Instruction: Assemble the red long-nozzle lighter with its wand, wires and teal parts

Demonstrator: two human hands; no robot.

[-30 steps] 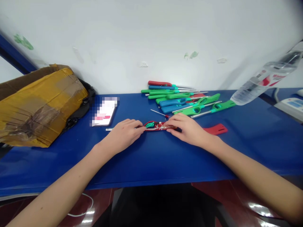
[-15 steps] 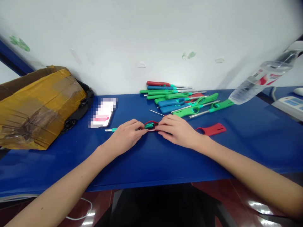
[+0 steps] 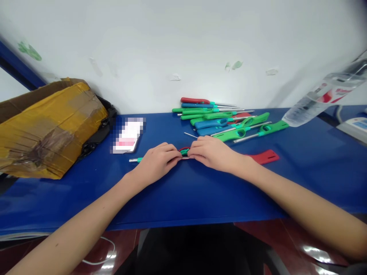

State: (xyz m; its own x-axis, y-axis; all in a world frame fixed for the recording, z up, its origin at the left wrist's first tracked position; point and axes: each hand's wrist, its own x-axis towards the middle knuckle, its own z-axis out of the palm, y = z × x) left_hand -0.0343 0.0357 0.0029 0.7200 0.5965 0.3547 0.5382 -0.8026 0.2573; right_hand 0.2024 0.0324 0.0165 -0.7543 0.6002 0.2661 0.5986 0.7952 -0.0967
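Observation:
A red stick lighter with turquoise inner parts lies low over the blue table in front of me, its metal nozzle tip sticking out to the left. My left hand is closed on its nozzle side, fingertips pinching near the trigger opening. Closed on the other side, my right hand pinches the red handle, which it mostly hides. The two hands' fingertips almost meet. A loose red handle shell lies flat beyond my right wrist, partly covered by it. Behind my right fingers shows a thin metal rod.
Several green stick lighters, with blue and red ones among them, are heaped by the wall. At left are a phone and a taped cardboard box with black plastic. A water bottle leans at right near a white device.
My fingertips have come closer together over the lighter's opening, covering more of its turquoise parts. The whole view has shifted slightly.

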